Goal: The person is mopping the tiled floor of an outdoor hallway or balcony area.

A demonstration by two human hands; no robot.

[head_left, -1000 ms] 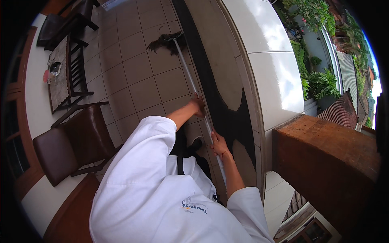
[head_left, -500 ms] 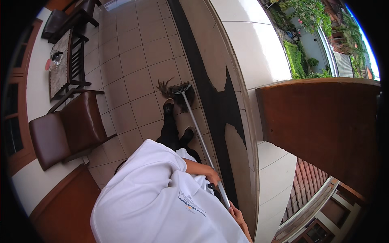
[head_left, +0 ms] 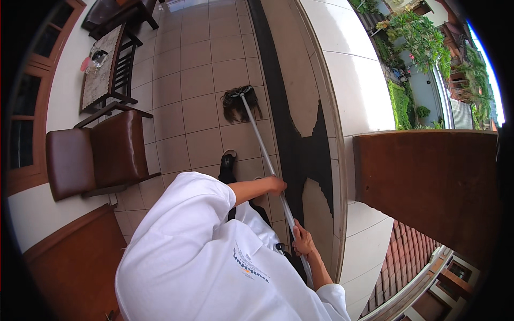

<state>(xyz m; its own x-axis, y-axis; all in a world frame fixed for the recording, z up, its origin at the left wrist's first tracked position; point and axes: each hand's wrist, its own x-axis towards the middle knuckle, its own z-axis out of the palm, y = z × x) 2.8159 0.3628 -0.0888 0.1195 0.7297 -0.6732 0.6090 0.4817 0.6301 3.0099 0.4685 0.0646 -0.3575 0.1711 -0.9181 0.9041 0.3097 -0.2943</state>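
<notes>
A mop with a long silver pole [head_left: 262,136] slants from my body out over the floor. Its dark, stringy mop head [head_left: 239,107] lies on the beige tiles ahead of my feet, strands spread toward me. My left hand [head_left: 277,185] is wrapped round the middle of the pole. Lower down, closer to my body, my right hand [head_left: 304,241] grips the same pole. A dark shoe [head_left: 228,156] of mine stands on the tiles just left of the pole; my other foot is mostly hidden behind my left forearm.
A brown leather armchair [head_left: 115,152] and a slatted dark table [head_left: 107,69] with a patterned top line the left wall. On the right runs a low wall [head_left: 342,80] beside a black-and-beige floor strip [head_left: 297,139]. A wooden ledge [head_left: 423,182] juts in; plants [head_left: 417,40] grow beyond.
The mop head has moved forward, away from my feet, and its strands now trail toward me. Both hands have come forward with the pole, and the right hand shows more fully.
</notes>
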